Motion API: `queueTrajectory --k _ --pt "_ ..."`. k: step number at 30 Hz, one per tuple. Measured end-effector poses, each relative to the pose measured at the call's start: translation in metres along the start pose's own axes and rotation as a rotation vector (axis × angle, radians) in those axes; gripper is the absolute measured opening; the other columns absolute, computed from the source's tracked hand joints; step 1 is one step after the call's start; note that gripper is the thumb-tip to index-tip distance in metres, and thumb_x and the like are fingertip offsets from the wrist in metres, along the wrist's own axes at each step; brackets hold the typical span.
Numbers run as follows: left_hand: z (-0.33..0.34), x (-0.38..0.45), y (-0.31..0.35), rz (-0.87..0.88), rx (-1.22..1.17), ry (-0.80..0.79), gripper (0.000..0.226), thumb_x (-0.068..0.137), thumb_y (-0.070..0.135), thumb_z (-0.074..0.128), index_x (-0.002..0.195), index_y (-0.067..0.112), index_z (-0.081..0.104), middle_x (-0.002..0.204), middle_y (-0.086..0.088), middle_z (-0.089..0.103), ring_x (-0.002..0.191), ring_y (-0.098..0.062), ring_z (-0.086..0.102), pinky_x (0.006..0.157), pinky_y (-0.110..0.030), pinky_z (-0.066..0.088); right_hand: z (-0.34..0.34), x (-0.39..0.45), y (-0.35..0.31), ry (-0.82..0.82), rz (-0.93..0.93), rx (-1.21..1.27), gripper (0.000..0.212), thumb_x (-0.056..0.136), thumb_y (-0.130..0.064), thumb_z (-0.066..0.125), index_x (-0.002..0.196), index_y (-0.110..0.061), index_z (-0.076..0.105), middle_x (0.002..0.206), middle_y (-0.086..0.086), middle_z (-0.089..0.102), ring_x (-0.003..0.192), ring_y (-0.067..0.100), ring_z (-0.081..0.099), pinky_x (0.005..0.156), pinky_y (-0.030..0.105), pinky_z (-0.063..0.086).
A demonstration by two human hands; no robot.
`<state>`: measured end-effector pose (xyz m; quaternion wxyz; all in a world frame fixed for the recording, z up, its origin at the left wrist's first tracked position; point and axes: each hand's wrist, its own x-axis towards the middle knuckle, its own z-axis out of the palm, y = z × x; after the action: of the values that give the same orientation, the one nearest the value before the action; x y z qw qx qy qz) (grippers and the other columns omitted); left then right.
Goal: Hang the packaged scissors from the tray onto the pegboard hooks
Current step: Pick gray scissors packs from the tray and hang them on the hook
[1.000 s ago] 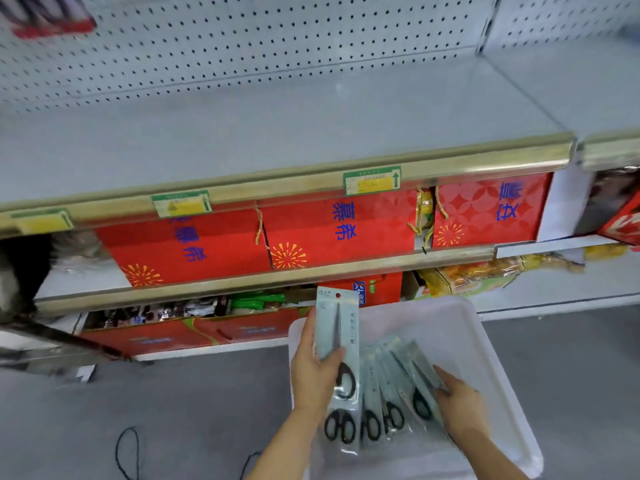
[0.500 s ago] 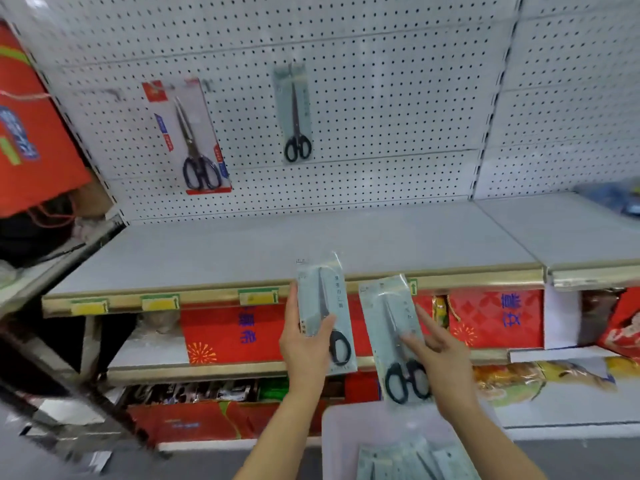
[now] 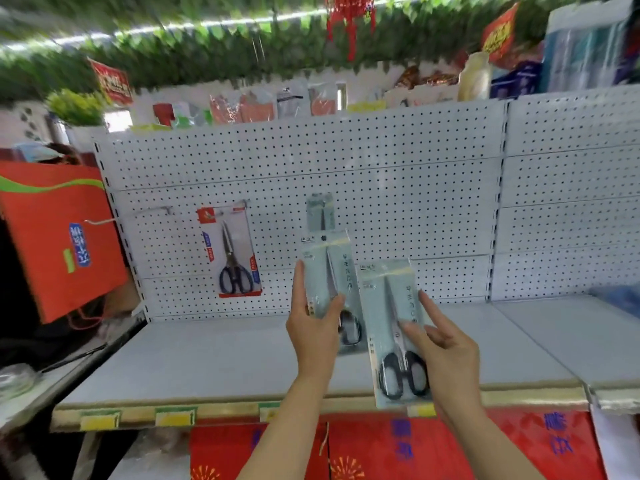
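Where pegboard (image 3: pixel 381 188) rises, grey shelf (image 3: pixel 214 355) spreads below.

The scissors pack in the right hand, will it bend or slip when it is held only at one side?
The pack probably stays fairly flat: it stands straight above the right hand, which pinches one edge. Its glossy cover may be slippery. The dark handles sit low, so it is likely bottom-heavy and may swing on a hook.

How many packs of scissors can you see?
4. One in the left hand, one in the right hand, a red-trimmed pack hanging on the pegboard, and a pale pack hanging behind the left-hand one. More could be hidden.
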<state>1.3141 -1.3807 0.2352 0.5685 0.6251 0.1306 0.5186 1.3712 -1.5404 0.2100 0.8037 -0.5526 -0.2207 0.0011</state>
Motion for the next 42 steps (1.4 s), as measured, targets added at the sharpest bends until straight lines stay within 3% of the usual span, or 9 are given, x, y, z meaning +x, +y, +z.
queueTrajectory --k 6,9,13,16,20,23,29,38,42 --pt "0.023 0.065 0.005 0.01 0.033 -0.024 0.085 0.082 0.008 0.076 0.145 0.048 0.036 0.143 0.024 0.043 0.101 0.025 0.051 0.09 -0.009 0.049 0.027 0.041 -0.007 0.012 -0.089 0.038 0.053 0.074 -0.028 0.081 0.12 -0.047 0.064 0.082 0.011 0.047 0.082 0.018 0.039 0.079 0.032 0.036" --pt "0.031 0.09 -0.003 -0.008 0.055 -0.03 0.087 0.082 0.009 0.077 0.146 0.049 0.034 0.144 0.018 0.047 0.102 0.01 0.06 0.088 -0.02 0.055 0.038 0.052 -0.006 0.012 -0.105 0.026 0.051 0.078 -0.019 0.078 0.119 -0.046 0.065 0.077 0.01 0.045 0.076 0.018 0.041 0.076 0.029 0.04" --pt "0.036 0.109 -0.014 -0.026 0.091 -0.051 0.086 0.083 0.005 0.075 0.151 0.036 0.033 0.118 0.04 0.043 0.063 0.028 0.048 0.06 -0.001 0.042 0.048 0.063 -0.001 0.029 -0.097 0.03 0.052 0.076 -0.019 0.079 0.118 -0.045 0.065 0.077 0.01 0.046 0.075 0.018 0.041 0.076 0.029 0.042" --pt "0.039 0.117 -0.025 -0.021 0.1 -0.07 0.086 0.082 0.008 0.077 0.151 0.038 0.033 0.117 0.043 0.04 0.083 0.035 0.048 0.081 -0.003 0.047 0.051 0.07 0.006 0.046 -0.095 0.035 0.053 0.073 -0.024 0.08 0.119 -0.046 0.065 0.078 0.01 0.043 0.076 0.018 0.038 0.077 0.031 0.038" --pt "0.041 0.116 -0.034 0.009 0.072 -0.052 0.086 0.082 0.016 0.079 0.146 0.05 0.033 0.138 0.032 0.046 0.117 0.01 0.055 0.1 -0.033 0.052 0.055 0.076 0.01 0.045 -0.094 0.033 0.053 0.075 -0.019 0.079 0.12 -0.042 0.065 0.073 0.014 0.036 0.072 0.02 0.034 0.074 0.03 0.037" --pt "0.042 0.111 -0.038 0.007 0.031 -0.036 0.083 0.083 0.016 0.078 0.146 0.048 0.035 0.13 0.04 0.046 0.108 0.022 0.052 0.099 -0.027 0.052 0.057 0.08 0.013 0.046 -0.087 0.036 0.051 0.078 -0.014 0.078 0.119 -0.042 0.066 0.074 0.014 0.041 0.073 0.019 0.038 0.073 0.029 0.041" --pt "0.046 0.114 -0.042 0.009 0.031 -0.007 0.083 0.082 0.022 0.079 0.144 0.053 0.034 0.138 0.014 0.057 0.114 -0.001 0.06 0.095 -0.031 0.055 0.06 0.085 0.015 0.029 -0.099 0.035 0.053 0.078 -0.016 0.078 0.12 -0.044 0.065 0.078 0.013 0.045 0.076 0.018 0.041 0.073 0.023 0.044" --pt "0.047 0.129 -0.057 -0.032 0.172 0.0 0.085 0.084 0.024 0.074 0.135 0.071 0.025 0.121 0.008 0.066 0.094 -0.02 0.067 0.079 -0.041 0.059 0.066 0.088 0.007 0.035 -0.085 0.047 0.051 0.079 -0.012 0.077 0.122 -0.04 0.065 0.067 0.026 0.024 0.066 0.037 0.025 0.074 0.031 0.035" --pt "0.045 0.137 -0.061 0.002 0.298 -0.043 0.077 0.089 0.031 0.065 0.142 0.064 0.021 0.113 0.018 0.058 0.086 -0.012 0.065 0.075 -0.044 0.058 0.079 0.093 0.011 0.021 -0.08 0.047 0.052 0.08 -0.011 0.076 0.121 -0.041 0.065 0.065 0.023 0.03 0.067 0.024 0.031 0.073 0.031 0.04"
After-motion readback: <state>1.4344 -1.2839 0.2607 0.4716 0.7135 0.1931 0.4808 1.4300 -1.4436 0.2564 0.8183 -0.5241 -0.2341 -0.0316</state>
